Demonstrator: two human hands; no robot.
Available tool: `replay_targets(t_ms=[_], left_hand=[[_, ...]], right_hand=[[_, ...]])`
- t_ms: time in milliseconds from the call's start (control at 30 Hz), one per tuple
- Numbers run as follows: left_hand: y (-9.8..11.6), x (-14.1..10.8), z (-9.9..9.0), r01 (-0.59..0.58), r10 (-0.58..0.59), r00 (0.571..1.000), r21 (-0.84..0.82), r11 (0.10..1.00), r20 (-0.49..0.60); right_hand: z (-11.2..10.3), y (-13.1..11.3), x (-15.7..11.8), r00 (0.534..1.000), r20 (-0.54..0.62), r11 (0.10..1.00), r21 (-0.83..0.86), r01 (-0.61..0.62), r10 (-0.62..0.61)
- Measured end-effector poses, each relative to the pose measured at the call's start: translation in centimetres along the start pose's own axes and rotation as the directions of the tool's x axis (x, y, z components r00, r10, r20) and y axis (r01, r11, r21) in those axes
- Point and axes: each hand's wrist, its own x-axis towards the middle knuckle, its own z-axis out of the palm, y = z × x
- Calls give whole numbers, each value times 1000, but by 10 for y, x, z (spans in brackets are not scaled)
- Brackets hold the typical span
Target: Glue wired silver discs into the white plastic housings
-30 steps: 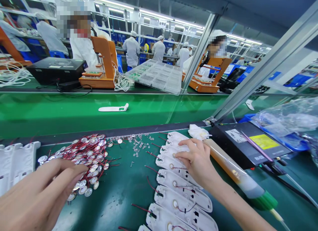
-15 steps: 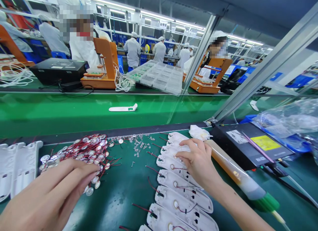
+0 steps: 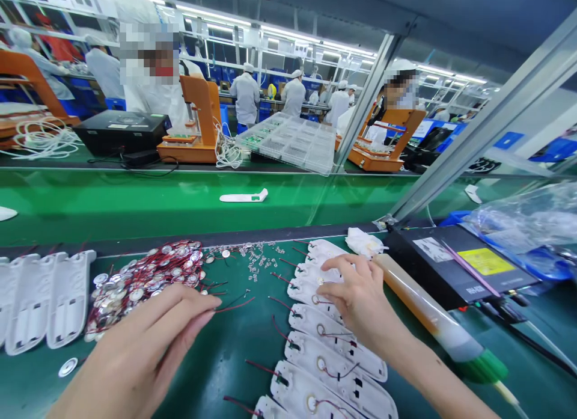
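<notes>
My left hand (image 3: pixel 148 341) is closed in a pinch at the right edge of a pile of silver discs with red wires (image 3: pixel 148 275); red wires stick out from its fingertips. At the row of white plastic shells (image 3: pixel 315 341), my right hand (image 3: pixel 360 293) reaches over the upper ones, thumb and forefinger apart, near a small round disc. Several shells hold a round disc with wires, and red wires stick out of their left ends. Small clear parts (image 3: pixel 261 256) lie between the pile and the row.
More white shells (image 3: pixel 67 299) lie at the left. A syringe with amber contents (image 3: pixel 415 293) and a black box (image 3: pixel 460 263) stand at the right. Behind runs a green conveyor (image 3: pixel 135 196) carrying a white part (image 3: pixel 243 197); orange fixtures (image 3: pixel 202 118) and people are beyond.
My left hand has moved right from the pile, with red wires now at its fingertips. A loose disc shows left of it. The white part on the conveyor has shifted right. My right hand has barely moved.
</notes>
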Motion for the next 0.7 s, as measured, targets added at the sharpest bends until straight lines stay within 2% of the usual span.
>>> replay_targets(t_ms=[100,233,300,367,433,500,567,600,700], left_hand=[[1,0,-1,15,-15,1000,1,1000,2],[3,1,0,-19,19,998,4,1000,-51],[6,4,1,-26,25,998,-15,1000,-60],[11,7,2,-34,31,998,-62,998,-51],[19,11,3,-61,60,998,-145,988,-16],[31,14,5,-59,73,996,-260,964,41],[42,17,7,3,45,992,-382,924,116],[47,18,9,51,18,988,-429,902,155],[57,16,15,133,-21,973,-489,862,228]], right_hand=[[7,-4,-6,1000,-23,1000,1,20,-20],[15,-2,-9,1000,-2,1000,-26,14,-14],[12,-1,-8,1000,0,1000,-19,21,-21],[2,-5,-5,998,-55,1000,11,29,-28],[-13,-15,-3,985,-166,996,70,51,-39],[-29,-32,-3,963,-256,979,157,133,-90],[-40,-52,-8,942,-269,931,246,270,-203],[-42,-61,-11,940,-235,914,263,307,-248],[-33,-81,-24,941,-249,930,229,289,-231]])
